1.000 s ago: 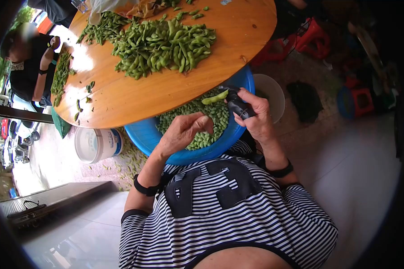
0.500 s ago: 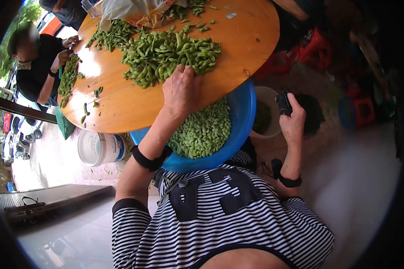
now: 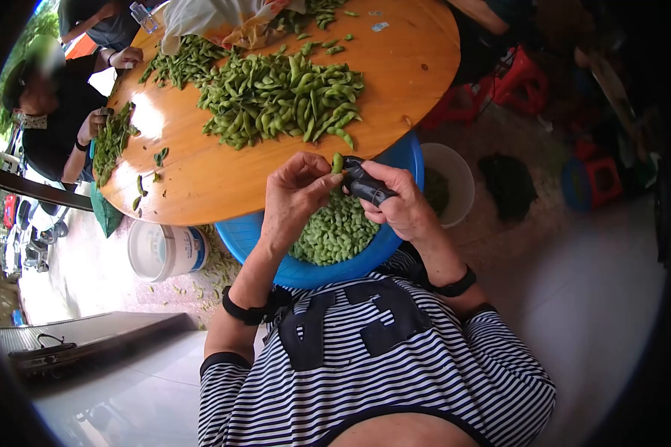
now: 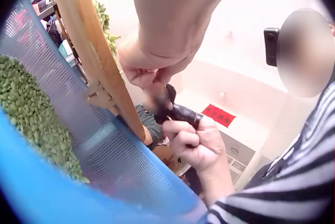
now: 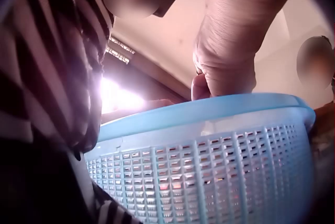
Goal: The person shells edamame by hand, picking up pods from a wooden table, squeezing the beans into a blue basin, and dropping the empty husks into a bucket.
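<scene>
In the head view my left hand (image 3: pixel 294 195) pinches a green edamame pod (image 3: pixel 337 163) over the near edge of the table. My right hand (image 3: pixel 404 201) meets it from the right, and its black-covered fingertips (image 3: pixel 355 165) grip the pod's side. Below both hands a blue basket (image 3: pixel 235 242) holds many shelled green beans (image 3: pixel 335 237). A large heap of whole pods (image 3: pixel 279 97) lies on the table just beyond. In the left wrist view the right hand (image 4: pixel 191 143) has its other fingers curled, with black covering (image 4: pixel 187 115) on the reaching digits.
The round wooden table (image 3: pixel 402 82) overhangs the basket. A white bucket (image 3: pixel 153 249) stands on the floor at left, and a pale tub (image 3: pixel 462 186) with green matter at right. Another person (image 3: pixel 45 104) handles pods across the table. Red stools (image 3: pixel 525 78) stand farther right.
My left hand went to the pod heap and came back with a pod. My right hand swung out toward the pale tub, then returned to the left hand over the basket.
</scene>
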Action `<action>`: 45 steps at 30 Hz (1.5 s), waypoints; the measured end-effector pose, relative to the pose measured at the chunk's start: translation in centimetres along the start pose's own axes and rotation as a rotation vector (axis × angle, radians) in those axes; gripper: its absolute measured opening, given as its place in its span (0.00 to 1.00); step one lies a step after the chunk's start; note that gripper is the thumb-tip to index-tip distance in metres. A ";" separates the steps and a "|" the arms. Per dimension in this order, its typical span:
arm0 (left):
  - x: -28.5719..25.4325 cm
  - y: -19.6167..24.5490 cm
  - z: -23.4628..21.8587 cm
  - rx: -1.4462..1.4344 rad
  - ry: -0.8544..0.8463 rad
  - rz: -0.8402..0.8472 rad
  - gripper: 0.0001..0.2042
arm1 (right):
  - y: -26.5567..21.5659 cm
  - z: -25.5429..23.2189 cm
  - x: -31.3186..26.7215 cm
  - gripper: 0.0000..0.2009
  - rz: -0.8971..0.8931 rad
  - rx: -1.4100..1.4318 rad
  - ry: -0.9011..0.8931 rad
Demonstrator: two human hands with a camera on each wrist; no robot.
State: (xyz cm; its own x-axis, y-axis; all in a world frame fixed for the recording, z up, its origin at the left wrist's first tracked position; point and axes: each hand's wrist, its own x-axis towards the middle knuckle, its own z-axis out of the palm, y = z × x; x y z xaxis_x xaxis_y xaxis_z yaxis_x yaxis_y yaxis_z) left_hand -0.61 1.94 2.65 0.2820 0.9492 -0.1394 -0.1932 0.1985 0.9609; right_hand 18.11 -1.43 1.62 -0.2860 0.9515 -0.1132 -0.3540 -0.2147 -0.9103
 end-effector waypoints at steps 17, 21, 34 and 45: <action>-1.9 -2.4 -0.2 -0.056 -0.114 0.207 0.07 | 2.2 -2.0 -1.2 0.16 -0.010 0.423 -0.297; -1.4 -2.6 0.0 -0.697 -0.341 -0.153 0.14 | 1.1 -1.4 -1.6 0.16 0.181 0.561 -0.231; -2.3 -2.1 1.8 0.886 0.049 0.699 0.14 | -0.4 0.3 -2.1 0.14 -0.333 -0.729 0.001; -2.8 -1.2 0.5 0.733 -0.334 0.353 0.17 | -0.6 0.6 -3.2 0.15 -0.456 -0.889 0.120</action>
State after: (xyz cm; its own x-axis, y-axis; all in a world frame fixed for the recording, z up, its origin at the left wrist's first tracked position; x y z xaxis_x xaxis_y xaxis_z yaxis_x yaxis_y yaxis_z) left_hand -0.67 -1.08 2.05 0.6020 0.7819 0.1620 0.2989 -0.4087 0.8623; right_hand 18.71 -4.47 2.81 -0.1796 0.9285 0.3251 0.4002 0.3708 -0.8381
